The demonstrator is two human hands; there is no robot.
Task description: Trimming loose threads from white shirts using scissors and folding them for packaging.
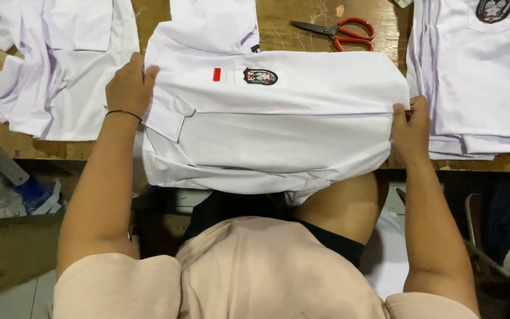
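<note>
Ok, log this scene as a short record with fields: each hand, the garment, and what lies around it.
left hand: grips the left edge of the folded white shirt
right hand: pinches the shirt's right edge
shirt: lies across the wooden table, hangs over the near edge, red patch and dark badge on top
scissors: red-handled, on the table beyond the shirt
left pile: loose white garments
right stack: folded white shirts
</note>
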